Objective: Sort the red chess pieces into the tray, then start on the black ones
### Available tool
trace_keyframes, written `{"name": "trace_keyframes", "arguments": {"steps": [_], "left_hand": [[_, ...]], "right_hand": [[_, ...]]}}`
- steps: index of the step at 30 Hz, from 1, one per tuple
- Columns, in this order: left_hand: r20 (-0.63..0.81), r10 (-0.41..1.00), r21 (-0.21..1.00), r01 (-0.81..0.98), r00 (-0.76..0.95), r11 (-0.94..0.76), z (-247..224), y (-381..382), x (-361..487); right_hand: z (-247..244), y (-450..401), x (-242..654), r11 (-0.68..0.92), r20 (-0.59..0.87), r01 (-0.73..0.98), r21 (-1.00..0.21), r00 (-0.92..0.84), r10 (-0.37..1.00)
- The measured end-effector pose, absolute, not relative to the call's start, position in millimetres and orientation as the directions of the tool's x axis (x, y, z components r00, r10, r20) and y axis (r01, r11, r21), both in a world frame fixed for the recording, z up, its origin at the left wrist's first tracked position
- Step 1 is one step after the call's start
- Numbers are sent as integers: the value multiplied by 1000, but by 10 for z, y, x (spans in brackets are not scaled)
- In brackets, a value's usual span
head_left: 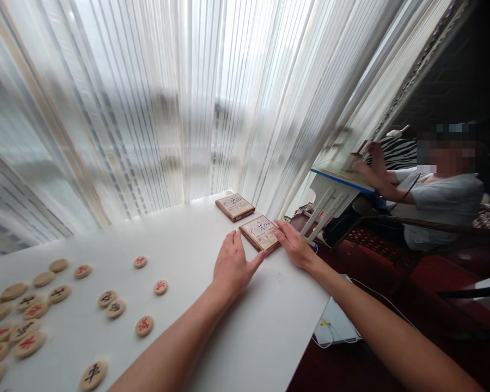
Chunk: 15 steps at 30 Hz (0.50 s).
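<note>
A flat Chinese chess box (259,233) with a printed lid lies near the right end of the white table. My left hand (232,265) is against its left and near sides, fingers along the edge and thumb at the front corner. From the right, my right hand (293,243) grips the opposite side, fingertips over the lid's edge. A second, similar box (234,206) sits just behind and to the left. Round wooden chess pieces are spread over the left of the table, among them a red-marked piece (160,287) and a black-marked piece (93,375).
Sheer striped curtains (204,109) hang along the back edge of the white table (253,326). On the right, another person (441,190) sits at a small blue-edged desk (343,177). A white object with cables (337,324) is below the table's right edge.
</note>
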<state>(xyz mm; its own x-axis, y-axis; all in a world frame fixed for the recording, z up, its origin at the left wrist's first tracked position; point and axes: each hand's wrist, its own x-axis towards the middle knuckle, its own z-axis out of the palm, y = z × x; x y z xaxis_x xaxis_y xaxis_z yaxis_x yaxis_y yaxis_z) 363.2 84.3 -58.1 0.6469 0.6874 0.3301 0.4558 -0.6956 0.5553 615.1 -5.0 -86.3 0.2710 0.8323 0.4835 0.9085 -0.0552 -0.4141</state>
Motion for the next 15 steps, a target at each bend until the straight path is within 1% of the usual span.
{"name": "trace_keyframes", "arguments": {"steps": [2, 4, 8, 10, 12, 13, 14, 15], "left_hand": [[314, 654, 542, 436, 688, -719, -582, 722, 3393], [298, 582, 509, 389, 757, -767, -549, 566, 3063], [292, 406, 445, 253, 866, -859, -427, 241, 2324], [384, 294, 374, 144, 875, -916, -412, 122, 2007], [521, 217, 264, 86, 825, -961, -454, 47, 1736], [582, 191, 212, 80, 790, -974, -487, 22, 1607], [681, 187, 172, 94, 708, -981, -519, 3, 1476], [698, 205, 154, 135, 686, -979, -543, -13, 1338]], "right_hand": [[-826, -59, 6148, -91, 519, 918, -386, 297, 802], [-762, -22, 6128, -122, 539, 926, -357, 311, 782], [-568, 338, 6005, -156, 509, 935, -320, 308, 804], [-453, 666, 5905, -168, 464, 934, -315, 306, 831], [-336, 1031, 5800, -200, 410, 928, -313, 322, 853], [-281, 1206, 5749, -227, 380, 923, -311, 340, 860], [-231, 1366, 5699, -264, 346, 914, -309, 366, 864], [-186, 1505, 5651, -301, 310, 904, -304, 393, 866]]}}
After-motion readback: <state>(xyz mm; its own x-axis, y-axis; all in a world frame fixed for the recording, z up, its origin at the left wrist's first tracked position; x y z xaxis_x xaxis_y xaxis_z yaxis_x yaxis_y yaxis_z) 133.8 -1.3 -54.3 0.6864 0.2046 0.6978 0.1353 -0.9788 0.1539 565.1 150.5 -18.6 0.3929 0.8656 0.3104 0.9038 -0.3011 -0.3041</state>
